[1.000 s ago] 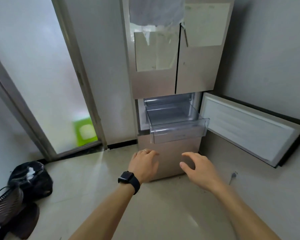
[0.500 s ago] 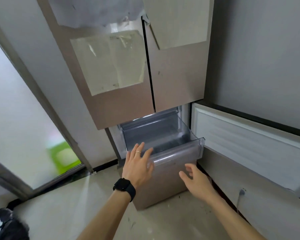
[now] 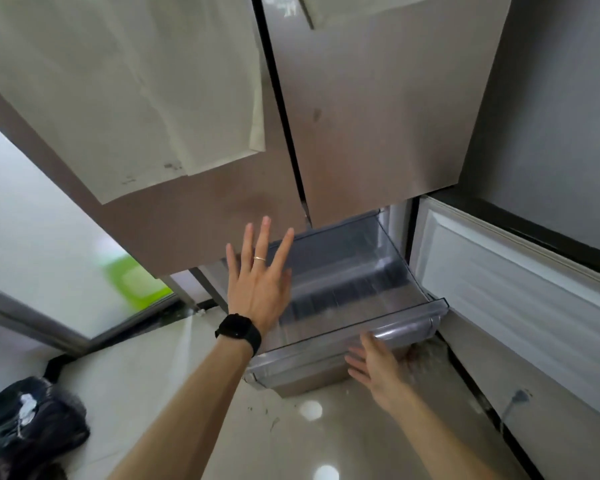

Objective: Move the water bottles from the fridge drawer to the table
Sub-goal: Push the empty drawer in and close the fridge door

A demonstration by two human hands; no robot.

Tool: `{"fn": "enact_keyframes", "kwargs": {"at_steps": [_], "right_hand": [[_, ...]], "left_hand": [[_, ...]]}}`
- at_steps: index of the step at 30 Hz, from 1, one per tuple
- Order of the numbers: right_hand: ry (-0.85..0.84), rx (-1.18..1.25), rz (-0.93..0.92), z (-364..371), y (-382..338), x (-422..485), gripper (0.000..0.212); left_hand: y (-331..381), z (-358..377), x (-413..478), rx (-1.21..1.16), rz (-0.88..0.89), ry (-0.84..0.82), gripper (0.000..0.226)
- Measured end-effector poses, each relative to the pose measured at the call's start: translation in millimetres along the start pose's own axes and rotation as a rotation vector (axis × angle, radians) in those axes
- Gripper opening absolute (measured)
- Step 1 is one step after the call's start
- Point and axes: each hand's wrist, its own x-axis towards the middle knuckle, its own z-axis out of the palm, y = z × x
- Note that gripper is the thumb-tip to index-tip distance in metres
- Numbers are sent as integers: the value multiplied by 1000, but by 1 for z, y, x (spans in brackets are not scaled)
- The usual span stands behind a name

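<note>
Open and holding nothing, left hand [image 3: 257, 289] spreads over the pulled-out clear fridge drawer [image 3: 395, 268], nearer its interior; right hand [image 3: 378, 367] flat at its front lip. No water bottles visible inside.

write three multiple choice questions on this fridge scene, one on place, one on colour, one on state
1. The right hand is: A on the upper door; B at the front of the drawer; C flat on the floor.
2. The watch is: A black; B white; C red.
3. The drawer is: A pushed shut; B lifted out onto the floor; C pulled out.
Answers: B, it sits at the drawer's front lip; A, strap and face are both black; C, it juts forward with its inside showing.
</note>
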Motion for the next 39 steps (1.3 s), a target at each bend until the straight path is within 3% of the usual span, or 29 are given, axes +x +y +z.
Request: {"fn": "enact_keyframes", "kwargs": {"at_steps": [6,14,18,21,23,25,27,29,33,39], "right_hand": [[14,225,18,20,-8,9,20],[170,-86,-143,39,-20,32,21],[134,32,-136,54,-28,49,13],[147,-7,-159,77,-34,66,31],[320,-264,-243,86,-32,79,45],[526,-437,-441,84,-23,90,72],[591,-442,-662,80,-7,98,90],[543,-495,-776,80,12,105,96],[409,-605,-817,91,34,119,105],[302,-693,-823,113,-1,151,110]], "left_hand": [[-18,30,28,18,-3,-29,85],[-28,56,30,58,50,62,80],[-30,68,33,82,63,171,81],[-34,76,34,89,75,213,83],[-39,83,34,113,92,250,84],[-43,90,36,146,111,285,82],[-44,94,38,134,124,289,79],[-43,97,39,114,127,290,77],[-44,101,40,143,132,331,73],[-46,110,44,186,127,405,68]]}}
